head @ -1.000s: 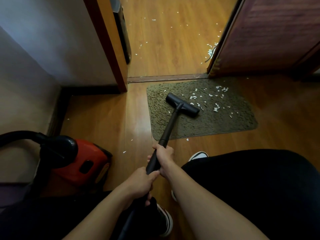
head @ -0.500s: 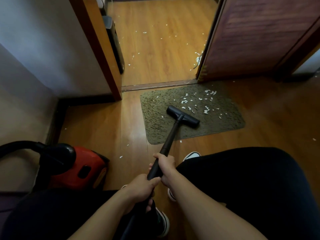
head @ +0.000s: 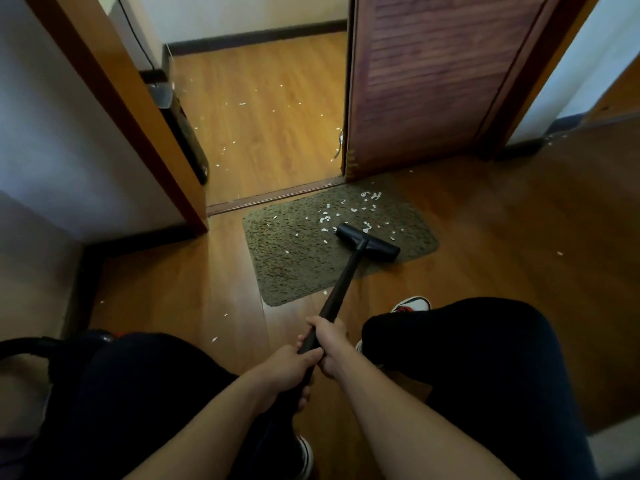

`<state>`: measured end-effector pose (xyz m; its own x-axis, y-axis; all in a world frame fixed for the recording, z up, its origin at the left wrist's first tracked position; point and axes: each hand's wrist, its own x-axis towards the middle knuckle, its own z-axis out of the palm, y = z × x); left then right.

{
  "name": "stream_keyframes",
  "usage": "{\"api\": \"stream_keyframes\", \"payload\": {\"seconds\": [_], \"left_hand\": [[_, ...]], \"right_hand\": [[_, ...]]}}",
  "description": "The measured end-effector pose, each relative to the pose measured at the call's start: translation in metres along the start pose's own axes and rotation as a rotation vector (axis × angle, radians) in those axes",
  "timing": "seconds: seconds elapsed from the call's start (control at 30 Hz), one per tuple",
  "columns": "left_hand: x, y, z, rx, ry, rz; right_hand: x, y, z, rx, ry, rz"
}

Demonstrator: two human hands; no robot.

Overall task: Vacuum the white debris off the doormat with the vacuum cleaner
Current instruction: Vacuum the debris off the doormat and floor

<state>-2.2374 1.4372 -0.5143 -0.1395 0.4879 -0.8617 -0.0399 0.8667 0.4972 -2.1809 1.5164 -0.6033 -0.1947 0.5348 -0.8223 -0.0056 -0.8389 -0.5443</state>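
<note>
Both your hands grip the wand (head: 341, 289), left hand (head: 287, 365) behind right hand (head: 327, 341). You've swung the nozzle (head: 369, 242) rightward across the doormat (head: 284, 265); white debris (head: 367, 199) still lies beyond it, so more passes are needed.

A home hallway: wood-look floor (head: 221, 278), doormat (head: 294, 258) at an open louvred door (head: 433, 81).

vacuum head (head: 367, 242) on doormat (head: 294, 261), debris (head: 349, 211) behind it, doorway (head: 270, 126) beyond
</note>
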Motion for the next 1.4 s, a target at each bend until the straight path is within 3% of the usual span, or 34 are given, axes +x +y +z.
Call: {"api": "stream_keyframes", "payload": {"seconds": [0.37, 1.0, 1.4], "left_hand": [[0.009, 0.028, -0.011, -0.027, -0.018, -0.028], [0.122, 0.055, -0.023, 0.061, -0.107, -0.114], [0.147, 0.090, -0.016, -0.049, -0.088, 0.036]], "right_hand": [[0.025, -0.016, 0.014, -0.001, 0.096, -0.027], [0.102, -0.050, 0.008, 0.034, 0.130, -0.074], [0.134, -0.091, 0.005, 0.014, 0.163, -0.100]]}}
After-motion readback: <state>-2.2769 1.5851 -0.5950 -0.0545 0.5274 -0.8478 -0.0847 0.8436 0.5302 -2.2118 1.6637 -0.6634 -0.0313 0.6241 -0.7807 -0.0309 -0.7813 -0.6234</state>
